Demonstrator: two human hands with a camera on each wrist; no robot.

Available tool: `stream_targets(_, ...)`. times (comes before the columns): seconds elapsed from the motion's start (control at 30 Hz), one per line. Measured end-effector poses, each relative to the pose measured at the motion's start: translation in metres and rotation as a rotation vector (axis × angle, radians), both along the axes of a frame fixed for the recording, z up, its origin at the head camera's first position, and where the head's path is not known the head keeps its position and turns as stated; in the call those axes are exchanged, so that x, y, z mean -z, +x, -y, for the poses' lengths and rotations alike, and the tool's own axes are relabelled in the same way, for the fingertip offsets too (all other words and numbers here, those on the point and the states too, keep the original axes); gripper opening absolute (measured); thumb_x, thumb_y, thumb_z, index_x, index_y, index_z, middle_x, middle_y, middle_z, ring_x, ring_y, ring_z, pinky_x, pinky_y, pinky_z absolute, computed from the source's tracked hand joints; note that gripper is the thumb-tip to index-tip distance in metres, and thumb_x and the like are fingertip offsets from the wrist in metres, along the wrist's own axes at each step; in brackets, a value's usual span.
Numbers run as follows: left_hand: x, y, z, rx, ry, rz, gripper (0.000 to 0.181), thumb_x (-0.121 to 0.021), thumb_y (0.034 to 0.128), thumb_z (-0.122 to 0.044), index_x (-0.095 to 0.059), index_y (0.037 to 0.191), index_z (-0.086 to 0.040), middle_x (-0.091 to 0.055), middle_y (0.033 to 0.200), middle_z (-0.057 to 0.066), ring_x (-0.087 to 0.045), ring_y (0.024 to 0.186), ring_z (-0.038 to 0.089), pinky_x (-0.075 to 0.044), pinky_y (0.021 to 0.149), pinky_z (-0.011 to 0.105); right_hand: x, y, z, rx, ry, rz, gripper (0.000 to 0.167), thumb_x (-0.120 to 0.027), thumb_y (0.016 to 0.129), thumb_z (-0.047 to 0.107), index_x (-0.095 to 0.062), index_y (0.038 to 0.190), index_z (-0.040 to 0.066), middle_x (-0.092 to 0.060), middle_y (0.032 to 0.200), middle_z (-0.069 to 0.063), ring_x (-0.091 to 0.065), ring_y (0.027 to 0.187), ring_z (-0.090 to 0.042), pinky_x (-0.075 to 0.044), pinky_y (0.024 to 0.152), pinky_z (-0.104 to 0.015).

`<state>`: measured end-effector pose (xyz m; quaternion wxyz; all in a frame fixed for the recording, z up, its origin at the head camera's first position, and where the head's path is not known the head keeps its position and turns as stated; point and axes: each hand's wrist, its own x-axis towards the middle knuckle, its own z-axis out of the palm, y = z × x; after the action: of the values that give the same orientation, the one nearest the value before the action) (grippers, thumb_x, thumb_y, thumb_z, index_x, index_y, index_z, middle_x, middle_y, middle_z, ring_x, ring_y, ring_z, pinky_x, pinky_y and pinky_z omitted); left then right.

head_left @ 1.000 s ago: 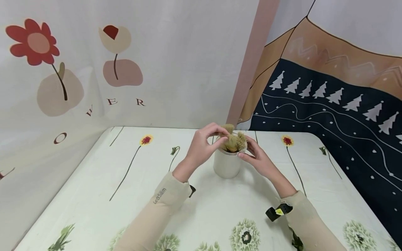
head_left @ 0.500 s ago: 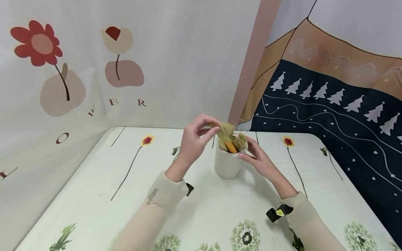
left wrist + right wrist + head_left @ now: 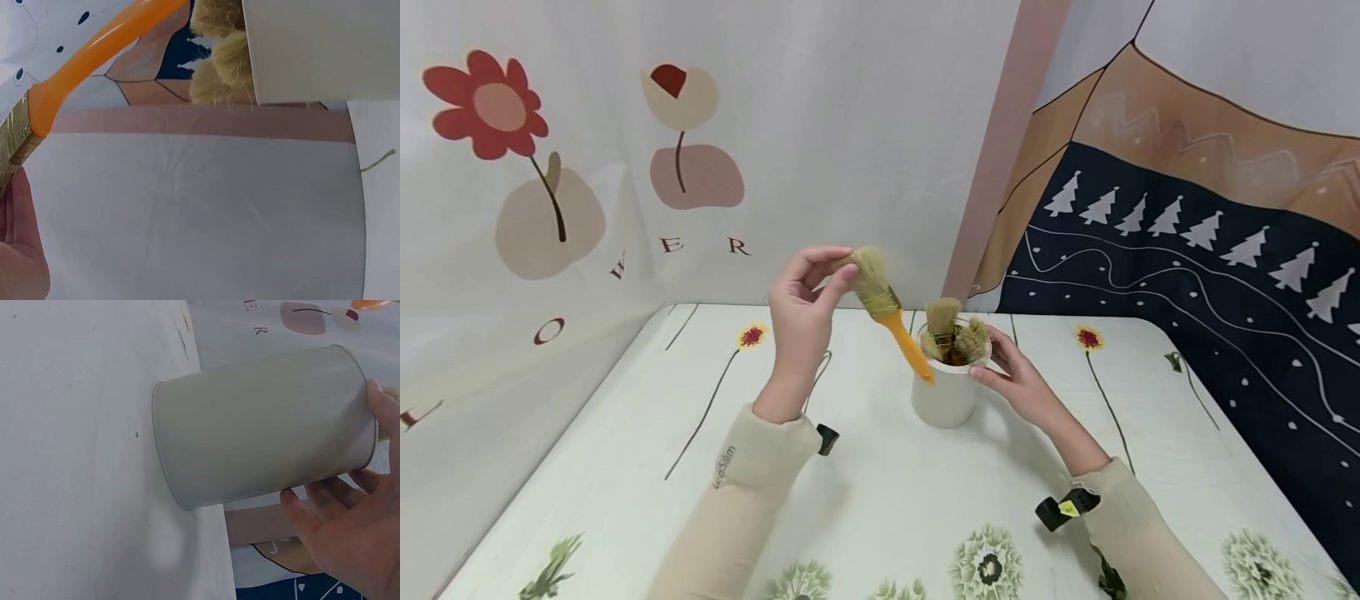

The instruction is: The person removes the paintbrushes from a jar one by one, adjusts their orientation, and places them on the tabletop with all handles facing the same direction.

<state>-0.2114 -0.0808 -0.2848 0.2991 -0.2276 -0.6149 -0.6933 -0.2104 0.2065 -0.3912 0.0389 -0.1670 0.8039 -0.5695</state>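
My left hand (image 3: 805,308) pinches a paintbrush (image 3: 895,323) by the tip of its pale bristles. Its orange handle slants down to the right, the end in front of the rim of a white cylindrical pot (image 3: 943,400). In the left wrist view, the brush's orange handle (image 3: 94,56) and metal band show above my fingers (image 3: 24,212). The pot stands upright on the table, with several more brushes (image 3: 943,317) in it, bristles up. My right hand (image 3: 1018,379) holds the pot's right side near the rim, thumb in front; the right wrist view shows fingers along its wall (image 3: 262,425).
A white cloth with printed flowers covers the table (image 3: 895,483). Behind it hangs a pale printed curtain (image 3: 835,150), with a dark tree-patterned cloth (image 3: 1187,283) at the right. Each wrist wears a small black camera, such as the right one (image 3: 1066,508).
The left hand has drawn the orange-handled brush up out of the pot and carried it to the left. The right hand has stayed on the pot.
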Motion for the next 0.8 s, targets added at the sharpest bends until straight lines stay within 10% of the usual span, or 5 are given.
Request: stream_targets(0.8,0.038,-0.032,0.044,-0.071,-0.076,0.321,0.028,-0.076,0.0886,-0.012,-0.068,0.11,0.005,-0.072,0.085,-0.018,-0.068,0.079,0.0,-0.06,0.071,0.017,0.004,-0.003,-0.001,0.0,-0.008,-0.008,0.069,-0.057,0.102,0.016,-0.017,0.159,0.009,-0.017,0.165,-0.019,-0.016,0.153,-0.041,-0.025,0.121,-0.062)
